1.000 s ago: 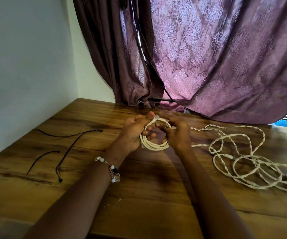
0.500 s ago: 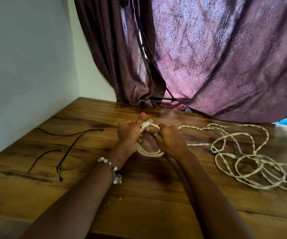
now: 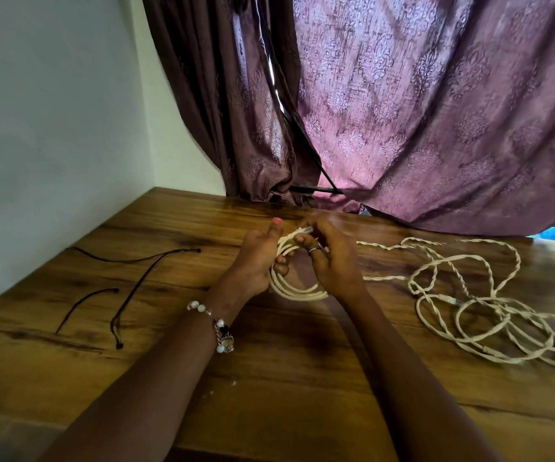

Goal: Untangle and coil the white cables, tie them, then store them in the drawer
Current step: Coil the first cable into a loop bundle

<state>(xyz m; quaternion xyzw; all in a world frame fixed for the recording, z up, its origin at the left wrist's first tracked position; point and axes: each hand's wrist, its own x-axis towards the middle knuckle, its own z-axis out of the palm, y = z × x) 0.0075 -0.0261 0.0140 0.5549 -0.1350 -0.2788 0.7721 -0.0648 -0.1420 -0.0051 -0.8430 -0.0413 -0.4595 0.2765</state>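
Observation:
A small coil of white cable (image 3: 297,291) is held upright over the middle of the wooden table (image 3: 302,378). My left hand (image 3: 256,261) grips the coil's left side, thumb up. My right hand (image 3: 334,261) holds the coil's right side and pinches the cable's end plug at the top. A tangled pile of twisted white cables (image 3: 476,301) lies on the table to the right, with one strand running toward my right hand.
Thin black ties (image 3: 136,281) lie on the table at the left. A white wall stands on the left and a purple curtain (image 3: 402,111) hangs behind the table's far edge. No drawer is in view.
Both hands with the coil have shifted slightly. My right hand's fingers have moved up to the plug at the top of the coil, and the camera view has tilted a little.

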